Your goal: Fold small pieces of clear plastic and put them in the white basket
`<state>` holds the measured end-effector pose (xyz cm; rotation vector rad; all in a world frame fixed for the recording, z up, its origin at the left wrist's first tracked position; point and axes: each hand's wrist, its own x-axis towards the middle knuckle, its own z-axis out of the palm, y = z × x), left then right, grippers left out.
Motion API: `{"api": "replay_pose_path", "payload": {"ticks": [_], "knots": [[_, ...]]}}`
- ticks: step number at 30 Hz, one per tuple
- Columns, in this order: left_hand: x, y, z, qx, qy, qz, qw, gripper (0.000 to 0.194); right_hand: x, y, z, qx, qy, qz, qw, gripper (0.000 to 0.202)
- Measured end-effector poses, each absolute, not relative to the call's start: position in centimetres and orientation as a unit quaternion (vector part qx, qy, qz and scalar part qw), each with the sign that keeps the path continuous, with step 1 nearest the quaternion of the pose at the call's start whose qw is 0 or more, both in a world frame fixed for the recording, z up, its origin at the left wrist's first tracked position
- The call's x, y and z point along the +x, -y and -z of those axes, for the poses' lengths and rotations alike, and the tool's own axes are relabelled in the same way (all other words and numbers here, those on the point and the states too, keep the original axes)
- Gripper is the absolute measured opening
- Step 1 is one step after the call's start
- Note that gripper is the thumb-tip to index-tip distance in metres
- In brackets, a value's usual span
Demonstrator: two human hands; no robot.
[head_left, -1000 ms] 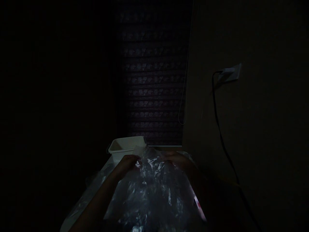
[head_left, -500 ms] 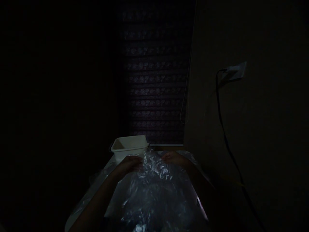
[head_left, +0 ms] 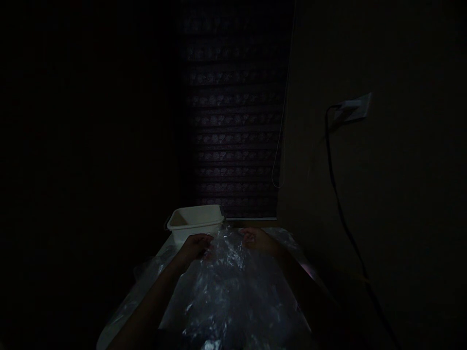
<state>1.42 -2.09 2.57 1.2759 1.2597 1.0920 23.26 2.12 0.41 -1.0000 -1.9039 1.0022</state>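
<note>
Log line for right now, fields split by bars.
left hand: at clear plastic | right hand: at plastic | white bin: far left | light: dim

Darkness hides most of the table's (head_left: 167,246) left surroundings.

Very dim. See left hand (head_left: 197,246) and right hand (head_left: 260,241) either side of bunched clear plastic (head_left: 231,255), fingers curled; can't confirm grip. Note white tub (head_left: 197,218) at worktop's (head_left: 164,248) far left, patterned blind (head_left: 231,138) behind, black cable (head_left: 337,199) hanging from wall outlet (head_left: 359,108) at right.
</note>
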Motion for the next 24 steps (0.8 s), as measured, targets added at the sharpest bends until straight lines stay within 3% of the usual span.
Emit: {"api": "replay_pose_path", "payload": {"ticks": [7, 17, 24], "knots": [[1.3, 2.7, -2.8, 0.553, -0.475, -0.446, 0.519, 0.028, 22.7, -2.3, -0.7, -0.393, 0.763, -0.377, 0.348, 0.014], [1.1, 2.4, -2.8, 0.562, -0.462, -0.481, 0.489, 0.019, 23.2, -1.9, -1.7, -0.377, 0.743, -0.405, 0.375, 0.017], [0.8, 2.1, -2.8, 0.574, -0.457, -0.478, 0.482, 0.019, 22.4, -2.2, -1.2, -0.407, 0.773, -0.361, 0.326, 0.013]]}}
